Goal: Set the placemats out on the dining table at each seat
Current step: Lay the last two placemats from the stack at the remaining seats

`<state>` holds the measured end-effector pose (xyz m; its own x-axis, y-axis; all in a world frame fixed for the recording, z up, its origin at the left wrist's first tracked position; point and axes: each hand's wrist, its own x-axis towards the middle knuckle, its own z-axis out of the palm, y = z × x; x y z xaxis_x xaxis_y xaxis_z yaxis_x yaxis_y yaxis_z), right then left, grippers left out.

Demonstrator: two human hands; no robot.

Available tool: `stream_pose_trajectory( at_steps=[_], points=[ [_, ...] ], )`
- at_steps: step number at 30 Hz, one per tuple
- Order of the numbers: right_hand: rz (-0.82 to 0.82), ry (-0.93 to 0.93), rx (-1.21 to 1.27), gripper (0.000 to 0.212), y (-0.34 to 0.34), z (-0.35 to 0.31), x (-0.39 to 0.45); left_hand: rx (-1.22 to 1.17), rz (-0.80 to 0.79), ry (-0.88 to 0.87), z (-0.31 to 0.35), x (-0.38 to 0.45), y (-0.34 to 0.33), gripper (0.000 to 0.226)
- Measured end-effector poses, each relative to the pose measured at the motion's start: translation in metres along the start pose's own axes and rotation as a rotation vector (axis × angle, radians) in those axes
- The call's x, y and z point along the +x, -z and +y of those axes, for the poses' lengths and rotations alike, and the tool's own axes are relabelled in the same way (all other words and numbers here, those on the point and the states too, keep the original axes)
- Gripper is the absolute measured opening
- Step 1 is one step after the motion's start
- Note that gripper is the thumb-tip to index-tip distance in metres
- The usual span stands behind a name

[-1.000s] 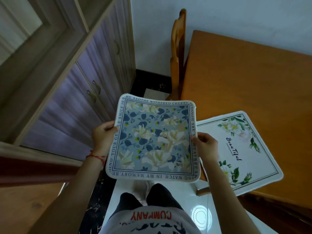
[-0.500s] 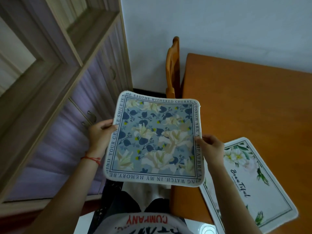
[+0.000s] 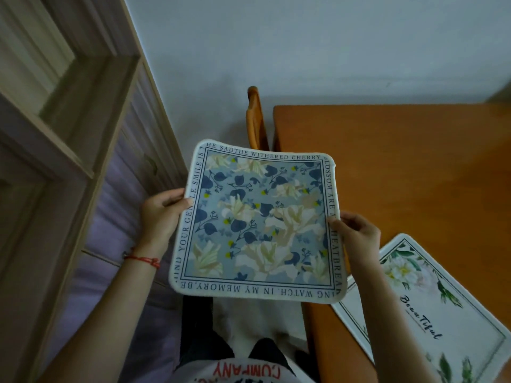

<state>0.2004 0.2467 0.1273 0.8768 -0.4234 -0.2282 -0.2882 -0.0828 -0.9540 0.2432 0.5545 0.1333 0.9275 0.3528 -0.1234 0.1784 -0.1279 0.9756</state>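
I hold a square blue floral placemat (image 3: pixel 260 219) with a lettered white border, face up in the air, just left of the orange dining table (image 3: pixel 401 167). My left hand (image 3: pixel 161 214) grips its left edge and my right hand (image 3: pixel 358 237) grips its right edge. The mat's right side overhangs the table's left edge. A second white placemat (image 3: pixel 431 313) with green leaves and the word "Beautiful" lies flat on the table at the lower right, partly behind my right forearm.
A wooden chair (image 3: pixel 255 117) is tucked against the table's left side, its back just beyond the held mat. A tall wooden cabinet (image 3: pixel 83 150) with purple-grey doors fills the left. A pale wall runs behind the table. My legs stand on the floor below.
The view has tilted up and I have stepped along the table's left side. The white placemat has slid toward the lower right of view. Both hands keep the same grip on the blue mat.
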Motion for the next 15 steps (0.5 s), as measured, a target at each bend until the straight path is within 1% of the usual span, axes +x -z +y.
stream_pose_trajectory(
  at_steps=[3, 8, 11, 15],
  points=[
    [0.070, -0.019, 0.036, 0.006, -0.015, -0.006, 0.005, 0.013, -0.074, -0.009, 0.009, 0.032, -0.003, 0.036],
    [0.149, -0.044, 0.060, 0.009, -0.027, -0.013, 0.015, 0.008, -0.149, -0.007, 0.019, 0.074, -0.019, 0.035],
    [0.198, -0.055, 0.068, 0.011, -0.028, -0.017, 0.027, 0.019, -0.213, 0.009, 0.024, 0.097, -0.037, 0.033],
    [0.261, -0.072, 0.088, 0.013, -0.023, -0.019, 0.050, 0.046, -0.259, -0.004, 0.034, 0.130, -0.070, 0.032]
  ],
)
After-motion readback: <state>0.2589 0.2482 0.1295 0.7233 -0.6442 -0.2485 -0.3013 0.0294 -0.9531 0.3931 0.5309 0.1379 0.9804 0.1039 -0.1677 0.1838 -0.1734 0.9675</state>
